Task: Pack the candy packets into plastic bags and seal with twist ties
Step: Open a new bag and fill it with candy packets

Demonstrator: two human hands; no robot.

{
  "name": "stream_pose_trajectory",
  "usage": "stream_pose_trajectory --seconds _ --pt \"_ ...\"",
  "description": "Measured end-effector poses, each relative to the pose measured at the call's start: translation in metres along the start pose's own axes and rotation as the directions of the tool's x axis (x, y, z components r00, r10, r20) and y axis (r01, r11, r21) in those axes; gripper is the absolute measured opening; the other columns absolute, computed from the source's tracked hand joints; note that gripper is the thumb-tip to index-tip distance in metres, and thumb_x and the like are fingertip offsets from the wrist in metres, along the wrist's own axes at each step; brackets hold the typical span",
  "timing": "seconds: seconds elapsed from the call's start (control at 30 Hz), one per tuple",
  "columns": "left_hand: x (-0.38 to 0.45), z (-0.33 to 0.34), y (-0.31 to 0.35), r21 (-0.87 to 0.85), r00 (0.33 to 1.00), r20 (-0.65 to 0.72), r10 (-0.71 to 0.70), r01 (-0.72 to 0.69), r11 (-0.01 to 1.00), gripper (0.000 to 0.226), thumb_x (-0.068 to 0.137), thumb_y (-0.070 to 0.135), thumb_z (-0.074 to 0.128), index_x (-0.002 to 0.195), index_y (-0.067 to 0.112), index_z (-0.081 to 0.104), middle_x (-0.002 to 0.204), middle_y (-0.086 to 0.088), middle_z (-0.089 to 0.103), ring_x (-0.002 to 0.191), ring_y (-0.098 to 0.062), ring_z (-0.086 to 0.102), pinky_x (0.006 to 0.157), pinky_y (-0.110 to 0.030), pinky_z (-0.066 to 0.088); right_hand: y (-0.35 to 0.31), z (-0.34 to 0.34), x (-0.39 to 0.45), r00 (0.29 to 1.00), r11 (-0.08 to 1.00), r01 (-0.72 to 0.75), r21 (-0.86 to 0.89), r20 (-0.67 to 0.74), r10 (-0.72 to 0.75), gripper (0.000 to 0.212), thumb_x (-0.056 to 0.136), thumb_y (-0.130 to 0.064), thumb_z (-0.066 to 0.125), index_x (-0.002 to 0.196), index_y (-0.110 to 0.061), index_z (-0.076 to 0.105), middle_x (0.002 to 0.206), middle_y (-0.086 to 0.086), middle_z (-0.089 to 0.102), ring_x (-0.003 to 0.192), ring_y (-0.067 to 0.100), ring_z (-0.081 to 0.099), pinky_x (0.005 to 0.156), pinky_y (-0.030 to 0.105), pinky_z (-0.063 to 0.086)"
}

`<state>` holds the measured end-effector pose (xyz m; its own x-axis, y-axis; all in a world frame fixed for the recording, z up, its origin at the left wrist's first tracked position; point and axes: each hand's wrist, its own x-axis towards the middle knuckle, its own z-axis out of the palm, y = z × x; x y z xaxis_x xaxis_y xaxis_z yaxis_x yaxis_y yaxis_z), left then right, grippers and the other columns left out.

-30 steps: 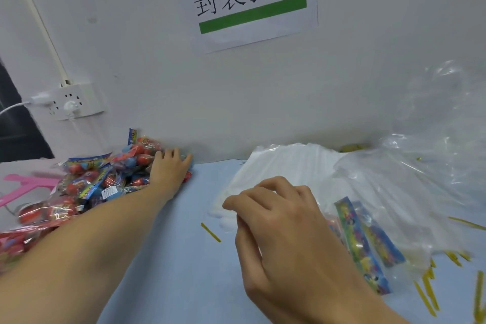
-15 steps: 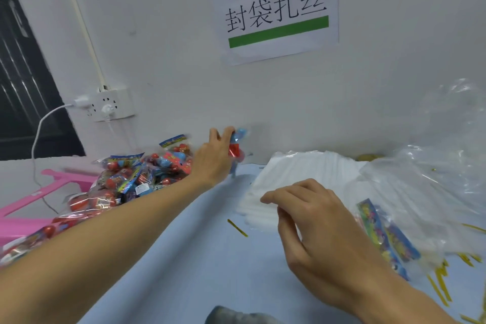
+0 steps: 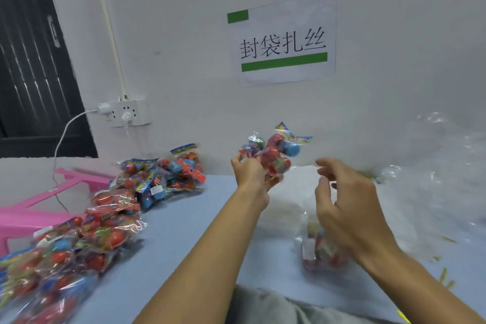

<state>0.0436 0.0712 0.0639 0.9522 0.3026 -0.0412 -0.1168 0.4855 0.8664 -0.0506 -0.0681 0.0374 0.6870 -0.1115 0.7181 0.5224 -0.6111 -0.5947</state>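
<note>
Left hand (image 3: 251,175) lifted candy packet (image 3: 272,155) off pile (image 3: 110,208), gripping; right hand (image 3: 349,208) spread, holding nothing.

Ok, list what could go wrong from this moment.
1. The left hand grips the candy packets only by their lower end, so one might slip out onto the table.
2. The right hand holds no plastic bag, so the packets have nowhere to go yet.
3. The yellow twist ties lie scattered near the table's edge and could get knocked off.

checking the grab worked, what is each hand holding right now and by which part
The left hand grips a candy packet by its lower end, lifted above the table. The right hand holds nothing; its fingers are loosely curled beside the packet.
</note>
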Motion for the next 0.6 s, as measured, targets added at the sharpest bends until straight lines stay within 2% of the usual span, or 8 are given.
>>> stream_pose_trajectory --seconds 0.07,0.17,0.23,0.3,0.33,0.4,0.47,0.6 --pt "-0.019 0.002 -0.009 -0.072 0.999 0.029 -0.041 0.043 0.997 0.036 0.099 0.001 0.036 0.128 0.019 0.047 0.119 -0.021 0.067 0.076 -0.033 0.066 0.05 -0.031 0.053 0.001 -0.009 0.005 0.995 1.0 -0.011 0.013 -0.104 0.013 0.025 0.094 -0.005 0.052 0.114 -0.016 0.062 0.096 -0.004 0.064 0.089 0.014 0.061 0.084 0.031 0.049" --pt "-0.046 0.002 -0.022 -0.127 0.997 0.032 -0.077 0.08 0.989 0.04 0.098 -0.001 0.041 0.129 0.023 0.049 0.113 -0.017 0.069 0.074 -0.03 0.066 0.052 -0.03 0.052 0.002 -0.022 0.013 0.982 0.988 -0.098 0.117 -0.151 0.116 0.019 0.097 -0.015 0.052 0.113 -0.021 0.059 0.094 -0.012 0.062 0.085 -0.003 0.061 0.072 0.011 0.045" --pt "-0.06 0.0 -0.026 -0.068 0.998 0.041 -0.042 0.045 0.997 0.035 0.099 0.002 0.046 0.116 0.033 0.048 0.101 -0.012 0.07 0.062 -0.024 0.066 0.048 -0.028 0.052 0.005 -0.028 0.019 0.971 0.957 -0.21 0.199 -0.075 0.229 0.021 0.098 -0.026 0.053 0.118 -0.021 0.06 0.098 -0.011 0.065 0.087 -0.007 0.062 0.072 0.009 0.046" --pt "-0.068 -0.003 -0.025 0.018 0.995 0.097 0.001 -0.003 1.0 0.032 0.098 0.004 0.05 0.102 0.035 0.046 0.092 -0.01 0.07 0.052 -0.021 0.063 0.044 -0.026 0.051 0.009 -0.034 0.023 0.937 0.901 -0.348 0.257 0.066 0.343 0.031 0.098 -0.035 0.055 0.124 -0.019 0.061 0.103 -0.006 0.068 0.088 0.007 0.069 0.082 0.03 0.057" --pt "-0.071 -0.005 -0.023 0.047 0.992 0.129 0.016 -0.022 0.999 0.032 0.097 0.003 0.052 0.1 0.035 0.047 0.086 -0.008 0.071 0.05 -0.021 0.063 0.044 -0.027 0.052 0.011 -0.037 0.025 0.91 0.864 -0.414 0.287 0.139 0.39 0.035 0.097 -0.037 0.057 0.126 -0.017 0.061 0.103 -0.004 0.069 0.085 0.015 0.072 0.079 0.037 0.059" --pt "-0.072 -0.008 -0.019 0.095 0.983 0.18 0.035 -0.052 0.994 0.034 0.096 0.002 0.054 0.104 0.035 0.05 0.077 -0.004 0.074 0.054 -0.024 0.066 0.048 -0.03 0.055 0.013 -0.041 0.025 0.864 0.796 -0.501 0.339 0.246 0.439 0.036 0.096 -0.037 0.061 0.122 -0.012 0.065 0.097 0.001 0.073 0.076 0.02 0.075 0.067 0.034 0.059" --pt "-0.072 -0.01 -0.019 0.143 0.974 0.22 0.054 -0.087 0.986 0.032 0.097 0.004 0.055 0.111 0.032 0.053 0.081 -0.005 0.075 0.061 -0.026 0.069 0.053 -0.035 0.058 0.014 -0.041 0.022 0.848 0.786 -0.523 0.329 0.294 0.44 0.033 0.094 -0.038 0.065 0.114 -0.012 0.07 0.093 0.002 0.075 0.071 0.019 0.076 0.061 0.029 0.056" --pt "-0.074 -0.01 -0.024 0.235 0.963 0.254 0.094 -0.156 0.959 0.027 0.096 0.008 0.057 0.108 0.032 0.058 0.091 -0.007 0.075 0.06 -0.019 0.069 0.053 -0.033 0.056 0.015 -0.037 0.017 0.823 0.737 -0.56 0.379 0.355 0.443 0.029 0.091 -0.029 0.073 0.113 -0.012 0.066 0.09 0.008 0.075 0.068 0.02 0.075 0.062 0.035 0.061"
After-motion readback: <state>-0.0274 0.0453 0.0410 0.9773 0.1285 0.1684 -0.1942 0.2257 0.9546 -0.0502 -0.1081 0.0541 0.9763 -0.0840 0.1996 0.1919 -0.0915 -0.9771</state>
